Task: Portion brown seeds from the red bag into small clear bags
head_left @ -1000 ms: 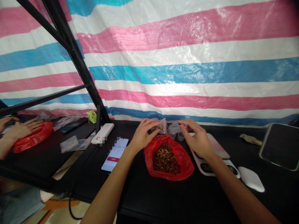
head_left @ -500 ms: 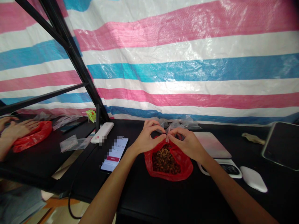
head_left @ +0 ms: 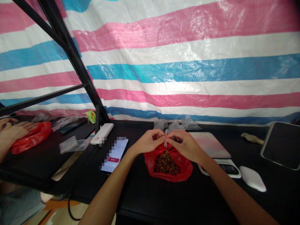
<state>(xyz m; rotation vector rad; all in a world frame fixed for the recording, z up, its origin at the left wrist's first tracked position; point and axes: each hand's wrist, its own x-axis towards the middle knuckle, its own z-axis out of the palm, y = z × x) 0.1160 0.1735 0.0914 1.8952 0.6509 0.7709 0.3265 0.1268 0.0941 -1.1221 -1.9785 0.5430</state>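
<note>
My left hand (head_left: 147, 143) and my right hand (head_left: 185, 145) meet above a red plastic bag (head_left: 185, 168), each pinching the narrow top of a small clear plastic bag (head_left: 166, 138) between finger and thumb. The lower part of that small bag is hidden behind my fingers. The red bag lies open on the black table, full of dried brown pieces (head_left: 167, 164). Crumpled clear plastic (head_left: 173, 125) rises just behind my hands.
A pale pink digital scale (head_left: 209, 145) sits right of the red bag, beside a white oval object (head_left: 252, 178). A phone showing a timer (head_left: 114, 155) and a white power bank (head_left: 102, 133) lie left. At far left, another person's hand (head_left: 11, 132) rests near a second red bag (head_left: 32, 137).
My hands have drawn closer together over the red bag, and both now pinch the small clear bag's top. The view has shifted slightly. The other person's hand has barely moved.
</note>
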